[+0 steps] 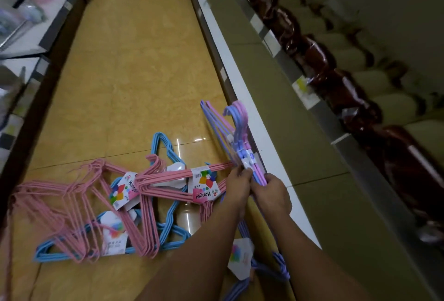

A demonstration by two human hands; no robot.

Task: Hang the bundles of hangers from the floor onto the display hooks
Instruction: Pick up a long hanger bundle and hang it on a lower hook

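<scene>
Glossy tan floor tiles [134, 65] form a shop aisle, and a white-edged grey shelf unit [271, 113] bounds it on the right. Beside that unit's base, the left hand [239, 186] and right hand [270, 195], touching, both grip a tied bundle of pink, blue and lilac wire hangers [240, 137] held upright. Left of the unit, labelled bundles of pink hangers [144, 195] and bundles of blue hangers [165, 226] lie overlapping on the tiles.

Pink hanger bundles [153, 187], banded with printed "Hanger" labels, lie flat and overlapping on the floor [134, 65] atop blue hanger bundles [165, 228]. One mixed pink, blue and lilac bundle [240, 146] stands raised beside the shelf base, hooks uppermost.
</scene>
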